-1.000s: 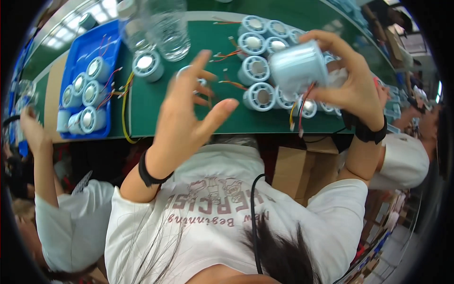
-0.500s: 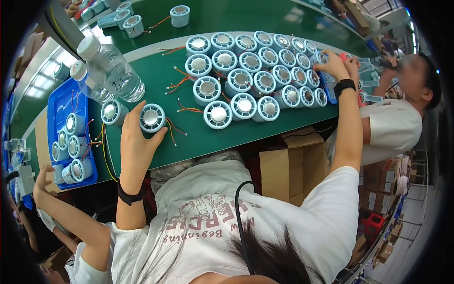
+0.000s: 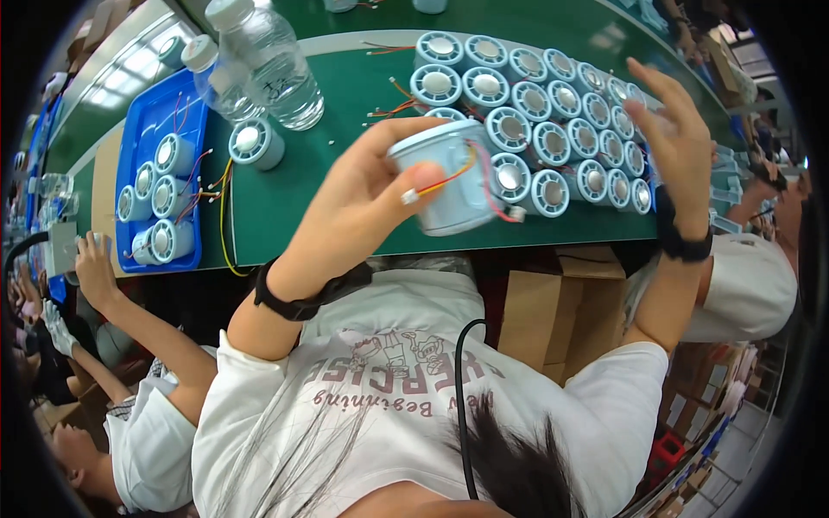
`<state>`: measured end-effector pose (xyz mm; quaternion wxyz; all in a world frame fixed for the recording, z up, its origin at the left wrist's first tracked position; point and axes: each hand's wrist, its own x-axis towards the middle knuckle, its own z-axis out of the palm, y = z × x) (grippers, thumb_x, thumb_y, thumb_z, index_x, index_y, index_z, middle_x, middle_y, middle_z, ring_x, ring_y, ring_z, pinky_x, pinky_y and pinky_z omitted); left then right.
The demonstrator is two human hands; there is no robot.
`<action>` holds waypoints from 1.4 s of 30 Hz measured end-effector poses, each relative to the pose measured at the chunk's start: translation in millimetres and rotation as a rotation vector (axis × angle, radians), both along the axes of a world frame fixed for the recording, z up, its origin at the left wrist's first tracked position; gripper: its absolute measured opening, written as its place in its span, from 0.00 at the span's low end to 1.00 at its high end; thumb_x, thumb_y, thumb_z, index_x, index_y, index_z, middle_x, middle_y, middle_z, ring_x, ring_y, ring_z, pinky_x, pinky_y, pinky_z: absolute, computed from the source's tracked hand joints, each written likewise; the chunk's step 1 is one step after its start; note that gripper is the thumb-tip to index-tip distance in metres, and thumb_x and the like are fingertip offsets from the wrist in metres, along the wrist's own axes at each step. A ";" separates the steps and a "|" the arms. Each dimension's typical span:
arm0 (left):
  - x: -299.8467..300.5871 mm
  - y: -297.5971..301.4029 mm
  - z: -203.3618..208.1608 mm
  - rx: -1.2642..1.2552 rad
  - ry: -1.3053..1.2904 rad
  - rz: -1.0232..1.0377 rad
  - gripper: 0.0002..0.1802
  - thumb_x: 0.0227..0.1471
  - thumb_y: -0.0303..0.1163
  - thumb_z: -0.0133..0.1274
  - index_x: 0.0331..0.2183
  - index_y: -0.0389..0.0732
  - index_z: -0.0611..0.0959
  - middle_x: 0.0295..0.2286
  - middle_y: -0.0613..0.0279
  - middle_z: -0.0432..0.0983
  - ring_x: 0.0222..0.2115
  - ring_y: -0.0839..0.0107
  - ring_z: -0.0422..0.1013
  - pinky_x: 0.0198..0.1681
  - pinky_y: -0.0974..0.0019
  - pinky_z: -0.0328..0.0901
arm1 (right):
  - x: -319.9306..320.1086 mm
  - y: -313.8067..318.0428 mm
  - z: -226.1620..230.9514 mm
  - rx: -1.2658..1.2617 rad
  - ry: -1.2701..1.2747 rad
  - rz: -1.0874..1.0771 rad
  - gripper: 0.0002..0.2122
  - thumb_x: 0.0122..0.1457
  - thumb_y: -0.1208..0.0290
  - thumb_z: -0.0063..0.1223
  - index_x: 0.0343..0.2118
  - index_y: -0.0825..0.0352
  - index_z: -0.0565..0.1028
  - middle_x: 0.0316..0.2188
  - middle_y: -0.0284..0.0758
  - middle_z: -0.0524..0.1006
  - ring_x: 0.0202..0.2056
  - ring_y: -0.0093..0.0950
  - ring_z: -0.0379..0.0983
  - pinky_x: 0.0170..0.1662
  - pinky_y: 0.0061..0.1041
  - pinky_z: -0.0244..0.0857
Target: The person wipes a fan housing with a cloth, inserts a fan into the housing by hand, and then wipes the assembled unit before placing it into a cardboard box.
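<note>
My left hand [image 3: 345, 203] grips a light blue cylindrical housing [image 3: 449, 214] by its sides, lifted above the table and tilted. Red, yellow and pink wires with small white plugs hang from it, near my thumb. At the right end of the rows, my right hand [image 3: 678, 142] is raised with its fingers apart, slightly blurred, and I see nothing in it. The rows of similar housings [image 3: 551, 142] stand close together, showing spoked rims and silver centres. One single housing [image 3: 256, 144] stands left of my left hand, by the bottles.
A blue tray [image 3: 200, 203] with several housings lies at the left, near two clear plastic bottles [image 3: 289, 86]. Below the green table's [image 3: 294, 224] front edge is an open cardboard box [image 3: 540, 315]. A co-worker's hand [image 3: 95, 268] is by the tray; another person sits at the right.
My left hand has lifted the housing off the table, moved it right and tilted it. My right hand has risen from the far end of the rows, its fingers spreading. The view has shifted.
</note>
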<state>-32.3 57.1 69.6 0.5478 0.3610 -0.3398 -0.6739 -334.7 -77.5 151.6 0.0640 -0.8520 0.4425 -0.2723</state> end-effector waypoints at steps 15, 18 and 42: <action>-17.1 5.3 -21.9 -0.669 -0.361 0.135 0.46 0.35 0.24 0.71 0.56 0.36 0.66 0.48 0.60 0.68 0.45 0.73 0.69 0.44 0.67 0.69 | 79.7 80.4 -40.4 0.319 -0.390 0.446 0.29 0.39 0.79 0.68 0.50 0.62 0.75 0.50 0.34 0.74 0.45 0.27 0.73 0.37 0.19 0.67; -17.2 5.8 -12.3 -0.727 -0.486 0.216 0.45 0.35 0.21 0.70 0.55 0.35 0.67 0.49 0.60 0.67 0.46 0.72 0.68 0.45 0.66 0.70 | 76.6 75.3 -41.9 0.383 -0.416 0.442 0.28 0.42 0.80 0.65 0.50 0.62 0.75 0.50 0.32 0.74 0.44 0.25 0.73 0.34 0.17 0.65; -18.3 2.9 0.4 -0.941 -0.837 0.243 0.49 0.32 0.22 0.70 0.57 0.34 0.66 0.47 0.52 0.68 0.50 0.64 0.66 0.51 0.61 0.67 | 66.4 94.0 -19.4 0.038 -0.159 0.422 0.32 0.49 0.56 0.66 0.53 0.71 0.69 0.47 0.36 0.74 0.34 0.20 0.69 0.33 0.16 0.62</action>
